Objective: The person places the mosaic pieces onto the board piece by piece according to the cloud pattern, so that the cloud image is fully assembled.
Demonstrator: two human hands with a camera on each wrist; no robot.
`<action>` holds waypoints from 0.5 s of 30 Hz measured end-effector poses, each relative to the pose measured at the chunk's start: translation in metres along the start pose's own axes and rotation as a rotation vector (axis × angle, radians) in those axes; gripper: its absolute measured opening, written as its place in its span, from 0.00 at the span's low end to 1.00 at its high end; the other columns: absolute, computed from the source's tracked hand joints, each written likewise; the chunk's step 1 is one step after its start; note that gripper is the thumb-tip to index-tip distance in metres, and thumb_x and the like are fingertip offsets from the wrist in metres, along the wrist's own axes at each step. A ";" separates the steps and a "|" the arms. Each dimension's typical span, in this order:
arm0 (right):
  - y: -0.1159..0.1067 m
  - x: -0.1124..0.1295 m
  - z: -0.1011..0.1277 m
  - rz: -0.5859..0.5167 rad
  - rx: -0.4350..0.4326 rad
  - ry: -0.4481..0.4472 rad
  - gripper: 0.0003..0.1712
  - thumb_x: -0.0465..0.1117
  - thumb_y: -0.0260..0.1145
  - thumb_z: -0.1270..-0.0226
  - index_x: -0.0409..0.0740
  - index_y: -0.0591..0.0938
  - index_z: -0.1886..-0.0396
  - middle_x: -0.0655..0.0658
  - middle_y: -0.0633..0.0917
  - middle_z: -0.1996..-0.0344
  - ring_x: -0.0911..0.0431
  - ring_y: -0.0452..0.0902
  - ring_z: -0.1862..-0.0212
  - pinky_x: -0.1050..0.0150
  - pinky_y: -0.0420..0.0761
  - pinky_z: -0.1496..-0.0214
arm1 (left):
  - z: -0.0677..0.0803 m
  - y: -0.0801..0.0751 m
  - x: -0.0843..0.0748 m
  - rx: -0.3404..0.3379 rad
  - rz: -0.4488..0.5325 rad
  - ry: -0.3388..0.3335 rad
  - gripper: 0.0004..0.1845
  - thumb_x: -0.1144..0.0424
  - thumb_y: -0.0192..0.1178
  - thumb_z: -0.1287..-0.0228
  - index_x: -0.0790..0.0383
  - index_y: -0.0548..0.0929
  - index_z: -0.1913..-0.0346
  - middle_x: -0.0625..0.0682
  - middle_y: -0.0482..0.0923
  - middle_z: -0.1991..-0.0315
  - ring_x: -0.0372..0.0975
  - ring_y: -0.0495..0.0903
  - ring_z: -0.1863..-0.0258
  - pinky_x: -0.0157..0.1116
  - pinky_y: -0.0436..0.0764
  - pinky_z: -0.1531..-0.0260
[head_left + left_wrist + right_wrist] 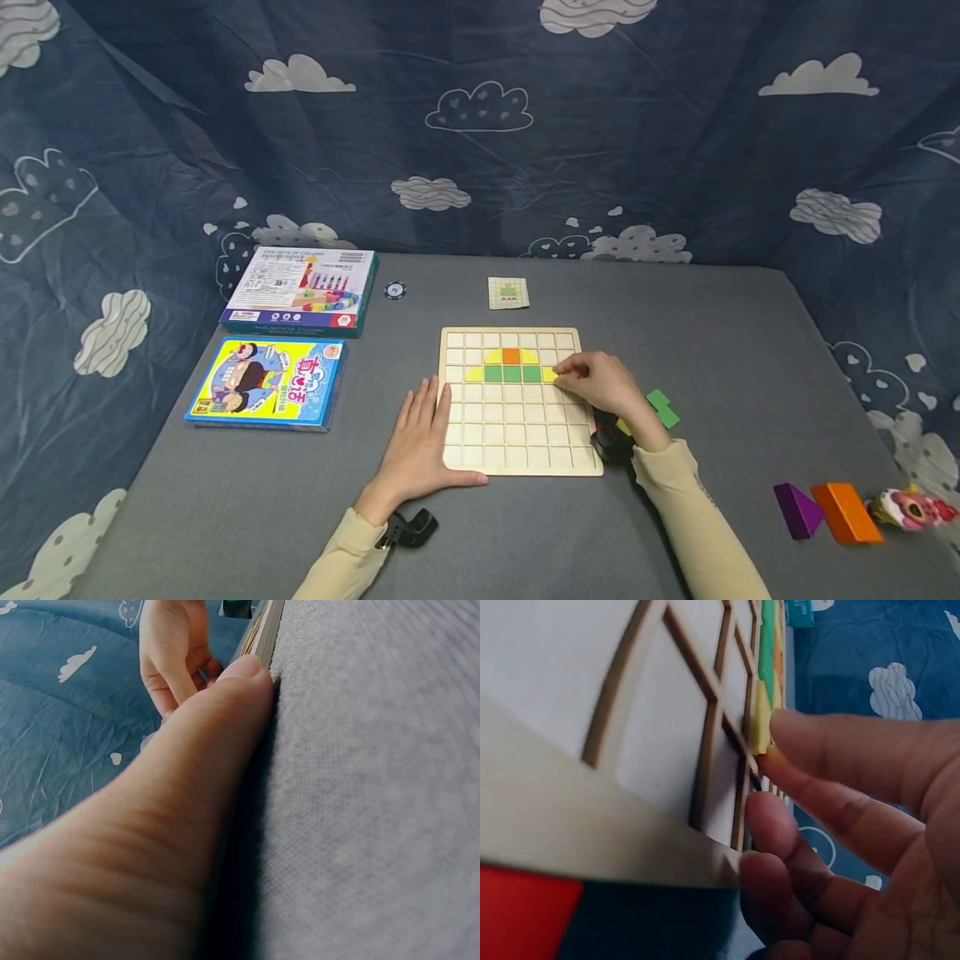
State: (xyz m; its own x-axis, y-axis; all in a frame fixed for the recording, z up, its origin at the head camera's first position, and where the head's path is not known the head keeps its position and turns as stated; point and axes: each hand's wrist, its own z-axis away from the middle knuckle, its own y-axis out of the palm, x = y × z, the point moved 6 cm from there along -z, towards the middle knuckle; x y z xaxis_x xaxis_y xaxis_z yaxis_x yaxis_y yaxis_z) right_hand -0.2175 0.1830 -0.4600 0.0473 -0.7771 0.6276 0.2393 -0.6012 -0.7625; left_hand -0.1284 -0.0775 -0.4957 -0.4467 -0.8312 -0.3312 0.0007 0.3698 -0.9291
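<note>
Wooden grid board [521, 433] flat at the middle of the grey desk [735, 350], carrying a small figure in its upper rows — orange tile [511, 356] on top, yellow pieces beside it, a row of green tiles [512, 373] beneath. Right hand [600, 385] at 3 o'clock of that figure, grip closed in a pinch on a yellow tile [550, 375] at the right end of the green row; fingertips [795, 727] touching the tile's edge in the right wrist view. Left hand [422, 446] at 8 o'clock of the board, grip spread and pressed flat, fingers lying over the board's left edge, thumb [225, 727] along its rim. Loose green pieces [662, 407] just right of the right wrist. Pattern card [508, 292] at 12 o'clock beyond the board, two boxes [288, 333] at 10 o'clock, purple block [797, 509] and orange block [846, 512] side by side at 4 o'clock — well apart from the board.
</note>
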 end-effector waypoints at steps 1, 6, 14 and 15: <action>0.000 0.000 0.001 -0.010 0.008 -0.013 0.10 0.42 0.69 0.40 0.43 0.87 0.61 0.50 0.78 0.77 0.55 0.68 0.75 0.62 0.64 0.73 | 0.000 0.000 0.000 -0.005 0.000 0.002 0.72 0.22 0.61 0.65 0.71 0.48 0.27 0.66 0.42 0.27 0.54 0.40 0.28 0.49 0.41 0.32; -0.011 -0.002 0.009 -0.066 -0.044 -0.074 0.11 0.43 0.68 0.37 0.40 0.86 0.61 0.49 0.77 0.77 0.56 0.67 0.77 0.64 0.65 0.77 | 0.000 0.001 0.001 0.013 0.004 -0.007 0.72 0.21 0.60 0.65 0.70 0.47 0.26 0.66 0.41 0.27 0.53 0.39 0.28 0.49 0.40 0.32; -0.031 -0.040 0.024 -0.063 -0.232 -0.105 0.14 0.53 0.65 0.36 0.48 0.86 0.63 0.50 0.77 0.82 0.53 0.66 0.83 0.60 0.66 0.89 | -0.001 0.001 0.001 0.030 -0.005 -0.016 0.72 0.21 0.61 0.65 0.70 0.46 0.26 0.65 0.40 0.26 0.53 0.38 0.27 0.48 0.38 0.32; -0.030 -0.052 0.024 -0.047 -0.256 -0.111 0.16 0.57 0.64 0.36 0.50 0.86 0.64 0.51 0.77 0.83 0.54 0.66 0.83 0.60 0.65 0.90 | 0.000 0.001 0.001 0.027 -0.002 -0.014 0.72 0.22 0.61 0.65 0.70 0.46 0.26 0.66 0.40 0.27 0.53 0.38 0.27 0.48 0.39 0.32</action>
State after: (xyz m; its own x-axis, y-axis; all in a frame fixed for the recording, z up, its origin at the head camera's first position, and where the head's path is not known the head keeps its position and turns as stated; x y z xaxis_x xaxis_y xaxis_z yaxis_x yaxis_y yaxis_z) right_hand -0.2042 0.2463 -0.4658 0.1511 -0.7308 0.6656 -0.0084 -0.6743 -0.7384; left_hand -0.1293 -0.0779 -0.4969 -0.4343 -0.8377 -0.3311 0.0236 0.3569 -0.9338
